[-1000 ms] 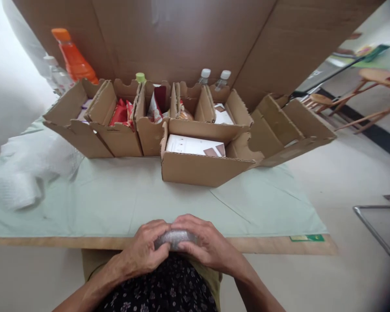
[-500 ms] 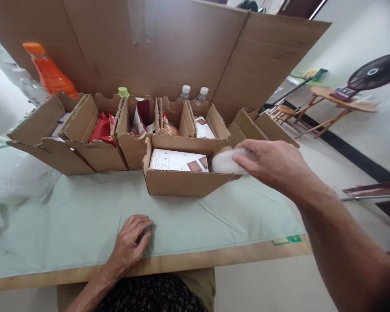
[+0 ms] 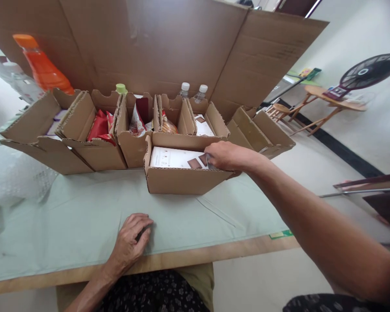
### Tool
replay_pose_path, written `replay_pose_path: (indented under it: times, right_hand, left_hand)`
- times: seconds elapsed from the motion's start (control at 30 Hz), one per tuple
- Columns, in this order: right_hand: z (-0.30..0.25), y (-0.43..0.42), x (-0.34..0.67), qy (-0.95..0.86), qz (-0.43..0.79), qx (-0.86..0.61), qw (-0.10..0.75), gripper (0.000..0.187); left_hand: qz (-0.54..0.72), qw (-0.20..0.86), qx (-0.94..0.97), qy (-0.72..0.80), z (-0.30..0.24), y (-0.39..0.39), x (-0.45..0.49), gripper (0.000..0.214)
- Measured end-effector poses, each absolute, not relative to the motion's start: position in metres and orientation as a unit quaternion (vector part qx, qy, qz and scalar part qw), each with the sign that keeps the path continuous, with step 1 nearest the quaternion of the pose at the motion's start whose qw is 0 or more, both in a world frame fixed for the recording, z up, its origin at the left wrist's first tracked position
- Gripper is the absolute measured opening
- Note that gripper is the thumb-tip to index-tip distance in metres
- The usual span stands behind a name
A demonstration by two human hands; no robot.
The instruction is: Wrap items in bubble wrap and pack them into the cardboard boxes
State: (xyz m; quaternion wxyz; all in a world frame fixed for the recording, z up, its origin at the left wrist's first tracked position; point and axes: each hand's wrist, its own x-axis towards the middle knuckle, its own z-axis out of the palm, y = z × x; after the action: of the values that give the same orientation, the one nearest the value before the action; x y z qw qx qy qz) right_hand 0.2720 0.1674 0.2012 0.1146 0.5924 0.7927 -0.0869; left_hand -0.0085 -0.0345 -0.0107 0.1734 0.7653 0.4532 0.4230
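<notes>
My right hand (image 3: 225,156) reaches down into the right end of the front cardboard box (image 3: 178,182). Its fingers are curled and partly hidden; a sliver of clear bubble wrap (image 3: 210,164) shows by them, beside a white carton (image 3: 178,158) with brown squares printed on it. That carton lies in the same box. My left hand (image 3: 131,238) rests on the cloth near the table's front edge, fingers loosely bent, thumb apart, holding nothing.
Behind stands a row of open cardboard boxes (image 3: 97,156) holding a red packet (image 3: 100,125) and other goods. An orange bottle (image 3: 45,69) and white-capped bottles (image 3: 184,89) stand behind them, before a tall cardboard panel (image 3: 182,43). Bubble wrap sheeting (image 3: 19,173) lies left.
My right hand has moved left and into the front box, carrying the bubble wrap, which is now mostly hidden. My left hand stays where it was. The view has shifted slightly.
</notes>
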Motion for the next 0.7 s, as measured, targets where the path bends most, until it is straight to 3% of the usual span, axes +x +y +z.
replay_pose_path:
  times: [0.1, 0.27, 0.33, 0.5, 0.57, 0.7]
  right_hand:
    - [0.198, 0.172, 0.268, 0.780, -0.106, 0.593, 0.167, 0.014]
    - [0.208, 0.161, 0.271, 0.789, -0.110, 0.595, 0.103, 0.017]
    - [0.220, 0.140, 0.286, 0.785, -0.084, 0.613, 0.027, 0.026]
    - [0.223, 0.066, 0.339, 0.681, -0.038, 0.642, -0.350, 0.020]
    - [0.197, 0.050, 0.349, 0.650, -0.100, 0.643, -0.393, 0.029]
    - [0.126, 0.054, 0.331, 0.660, -0.243, 0.616, -0.356, 0.064]
  left_hand:
    - [0.422, 0.168, 0.769, 0.449, -0.008, -0.033, -0.008, 0.021]
    - [0.421, 0.166, 0.770, 0.450, -0.008, -0.035, -0.005, 0.020]
    - [0.423, 0.180, 0.746, 0.481, -0.004, -0.037, -0.008, 0.020]
    - [0.449, 0.198, 0.636, 0.596, 0.026, -0.020, -0.024, 0.048]
    - [0.464, 0.235, 0.626, 0.581, 0.040, 0.002, -0.024, 0.067]
    - [0.481, 0.363, 0.616, 0.507, 0.054, 0.050, 0.007, 0.091]
